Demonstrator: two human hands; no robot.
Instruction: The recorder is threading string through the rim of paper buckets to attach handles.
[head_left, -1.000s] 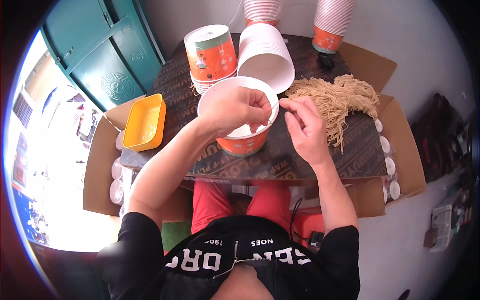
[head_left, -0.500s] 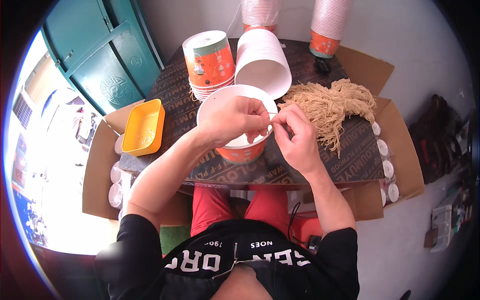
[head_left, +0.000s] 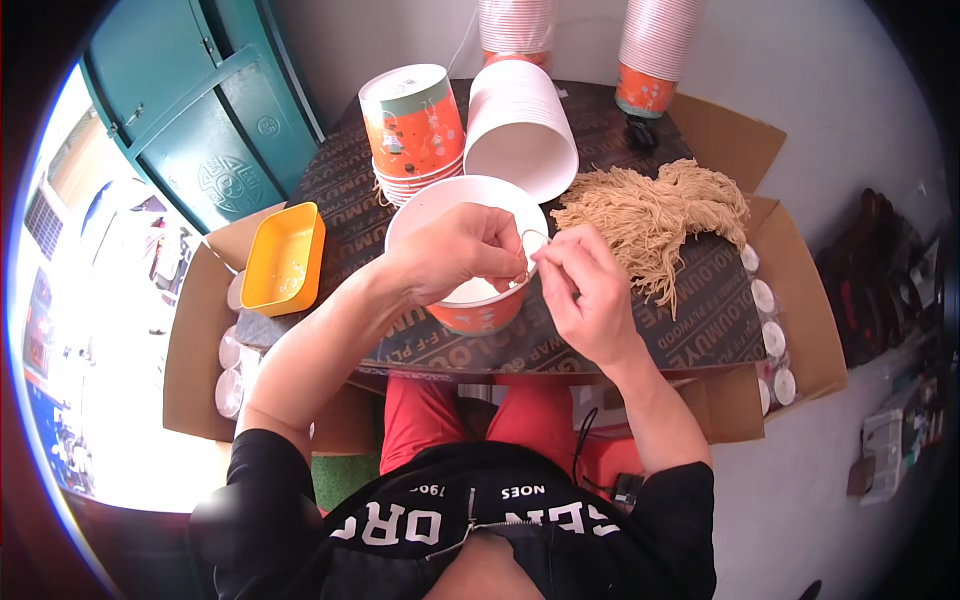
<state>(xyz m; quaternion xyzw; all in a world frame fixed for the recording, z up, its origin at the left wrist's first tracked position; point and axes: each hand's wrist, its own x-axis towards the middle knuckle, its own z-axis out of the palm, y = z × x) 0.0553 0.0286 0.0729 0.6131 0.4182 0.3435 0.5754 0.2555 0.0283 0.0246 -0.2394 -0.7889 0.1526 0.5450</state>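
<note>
A thin string (head_left: 534, 234) bends in a small loop between my two hands, above the right rim of an orange paper bucket (head_left: 478, 316) with a white inside. My left hand (head_left: 455, 255) is over the bucket's mouth, fingers curled and pinching the string. Just right of the rim, my right hand (head_left: 588, 298) pinches the string between thumb and forefinger. Beyond my right hand lies a loose bundle of tan strings (head_left: 660, 215). Part of the bucket's mouth is hidden behind my left hand.
An upside-down stack of orange buckets (head_left: 412, 125) stands behind, beside a white nested stack lying on its side (head_left: 520, 130). More tall stacks (head_left: 648, 88) rise at the back. A yellow tray (head_left: 285, 258) sits at the table's left edge. Open cardboard boxes (head_left: 805, 300) flank the table (head_left: 690, 335).
The string has formed a small loop between my fingers. My left hand has dropped slightly, and my right hand has shifted slightly down and left.
</note>
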